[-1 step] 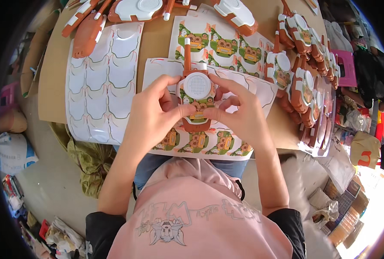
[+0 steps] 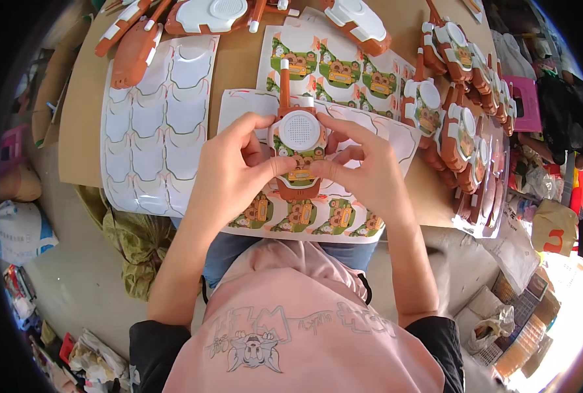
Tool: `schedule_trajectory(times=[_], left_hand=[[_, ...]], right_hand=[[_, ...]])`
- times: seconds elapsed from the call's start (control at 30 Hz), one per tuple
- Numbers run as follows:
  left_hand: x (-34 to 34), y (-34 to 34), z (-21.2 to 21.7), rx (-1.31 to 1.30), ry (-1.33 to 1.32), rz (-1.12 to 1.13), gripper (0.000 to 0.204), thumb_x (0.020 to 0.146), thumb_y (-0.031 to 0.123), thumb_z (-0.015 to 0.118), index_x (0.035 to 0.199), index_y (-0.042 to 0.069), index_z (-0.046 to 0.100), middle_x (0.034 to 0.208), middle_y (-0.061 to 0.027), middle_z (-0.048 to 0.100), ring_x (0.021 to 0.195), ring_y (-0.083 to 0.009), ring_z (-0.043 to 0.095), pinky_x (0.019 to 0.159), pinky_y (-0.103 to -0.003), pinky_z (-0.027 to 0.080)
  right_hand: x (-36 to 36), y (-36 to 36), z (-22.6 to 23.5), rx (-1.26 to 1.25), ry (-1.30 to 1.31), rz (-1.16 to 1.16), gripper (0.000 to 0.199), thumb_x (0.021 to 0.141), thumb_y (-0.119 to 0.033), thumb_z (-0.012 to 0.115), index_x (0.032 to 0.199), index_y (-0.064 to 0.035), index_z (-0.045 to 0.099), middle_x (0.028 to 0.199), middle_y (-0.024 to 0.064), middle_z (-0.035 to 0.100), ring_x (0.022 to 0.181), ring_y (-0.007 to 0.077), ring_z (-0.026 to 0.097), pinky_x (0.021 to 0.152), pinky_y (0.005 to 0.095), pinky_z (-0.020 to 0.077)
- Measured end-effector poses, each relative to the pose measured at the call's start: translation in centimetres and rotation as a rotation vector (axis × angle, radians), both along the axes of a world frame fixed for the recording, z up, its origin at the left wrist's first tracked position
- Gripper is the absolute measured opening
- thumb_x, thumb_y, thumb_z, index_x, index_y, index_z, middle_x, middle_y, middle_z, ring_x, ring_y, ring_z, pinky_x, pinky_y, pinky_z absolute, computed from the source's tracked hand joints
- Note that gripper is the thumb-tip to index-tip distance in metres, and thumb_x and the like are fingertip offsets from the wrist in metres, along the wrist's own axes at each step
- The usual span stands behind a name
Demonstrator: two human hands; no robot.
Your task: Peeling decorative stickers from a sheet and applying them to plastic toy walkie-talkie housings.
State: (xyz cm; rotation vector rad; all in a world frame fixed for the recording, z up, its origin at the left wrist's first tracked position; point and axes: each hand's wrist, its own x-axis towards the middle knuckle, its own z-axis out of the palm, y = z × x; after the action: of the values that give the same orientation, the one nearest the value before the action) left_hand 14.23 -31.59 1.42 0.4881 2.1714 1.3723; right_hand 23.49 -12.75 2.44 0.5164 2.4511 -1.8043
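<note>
A brown and white toy walkie-talkie (image 2: 299,175) with a round speaker grille and a stubby antenna lies face up between my hands. A picture sticker with brown animals and a yellow car covers its lower front. My left hand (image 2: 242,154) grips its left side, thumb pressed on the sticker. From the right, my right hand (image 2: 360,157) holds the other side, its thumb also on the sticker. Beneath the toy is a sticker sheet (image 2: 258,230) with rows of the same picture along its near edge and peeled spaces higher up.
Another sticker sheet (image 2: 340,65) lies beyond; a peeled backing sheet (image 2: 148,134) is on the left. Several stickered walkie-talkies (image 2: 460,131) crowd the table's right side. Plain ones (image 2: 206,14) lie along the far edge. A green sack (image 2: 134,242) sits on the floor at left.
</note>
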Motion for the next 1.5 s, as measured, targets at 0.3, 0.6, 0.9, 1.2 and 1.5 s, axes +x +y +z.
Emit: schedule_trajectory(times=[0.3,0.6,0.9,1.2,1.5], left_hand=[[-1.4,0.3,0.5,0.023,-0.086,0.112,0.029,0.08,0.012,0.076,0.104,-0.002,0.069,0.061,0.0006,0.057,0.059,-0.0051,0.052,0.054,-0.022,0.042],[2.9,3.1,3.2,0.202,0.156,-0.062,0.067,0.078,0.01,0.078,0.136,0.005,0.044,0.113,-0.0147,0.062,0.085,-0.0202,0.064,0.069,-0.031,0.054],[-1.8,17.1,1.4,0.327,0.127,-0.196,0.058,0.079,0.024,0.078,0.122,0.003,0.046,0.108,-0.0167,0.062,0.092,-0.024,0.064,0.077,-0.034,0.052],[-1.7,20.6,-0.5,0.173,0.451,-0.265,0.058,0.083,0.034,0.075,0.123,-0.001,0.052,0.109,-0.0126,0.058,0.092,-0.0189,0.059,0.079,-0.031,0.048],[-2.0,12.3,1.9,0.079,0.549,-0.468,0.061,0.08,0.03,0.076,0.132,0.009,0.051,0.125,-0.0109,0.051,0.104,-0.0247,0.054,0.087,-0.036,0.046]], right_hand=[[-1.3,0.7,0.0,-0.169,-0.063,-0.035,0.036,0.088,-0.006,0.065,0.124,-0.0097,0.065,0.083,0.001,0.065,0.062,0.0044,0.06,0.045,0.0171,0.041],[2.7,-1.2,0.3,-0.218,0.108,-0.314,0.04,0.092,-0.004,0.062,0.132,-0.0053,0.055,0.099,0.0061,0.062,0.06,0.0066,0.058,0.05,0.0215,0.0451],[9.0,5.0,4.9,-0.069,0.389,-0.595,0.034,0.093,0.001,0.057,0.127,0.0003,0.056,0.103,0.0046,0.065,0.066,0.0025,0.055,0.056,0.0184,0.0457],[15.0,8.8,3.6,-0.024,0.333,-0.872,0.021,0.095,-0.005,0.058,0.114,0.001,0.063,0.096,0.005,0.068,0.063,0.0034,0.053,0.054,0.0187,0.0424],[14.2,8.3,3.9,0.11,0.358,-0.739,0.019,0.093,-0.005,0.061,0.11,0.0004,0.066,0.085,0.0037,0.069,0.06,0.0035,0.054,0.052,0.0186,0.0425]])
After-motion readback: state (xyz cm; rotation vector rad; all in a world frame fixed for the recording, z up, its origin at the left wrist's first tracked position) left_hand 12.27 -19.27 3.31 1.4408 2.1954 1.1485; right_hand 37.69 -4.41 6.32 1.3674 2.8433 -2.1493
